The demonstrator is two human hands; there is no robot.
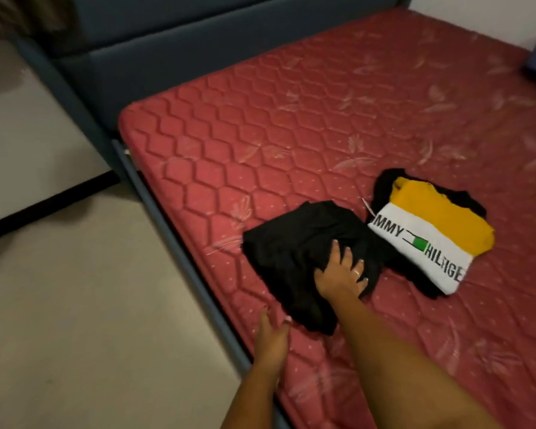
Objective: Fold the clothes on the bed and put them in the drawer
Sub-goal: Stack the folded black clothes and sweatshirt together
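Red quilted mattress (260, 125) fills my head view. On it my right grip (342, 270) presses spread fingers flat on the folded black garment (288, 252), grasping nothing. My left grip (271, 335) lies open beside its near corner. A folded yellow-and-white shirt (430, 239) sits just beside the garment. No drawer shows. If I lift one-handed, I judge the loose folds may slump open or slide off the mattress edge.

Around the folded black garment (294, 252), we find bare mattress (291, 125) from ten to one o'clock; the yellow-white shirt (430, 233) crowds three o'clock, the bed rail (174, 239) nine o'clock.
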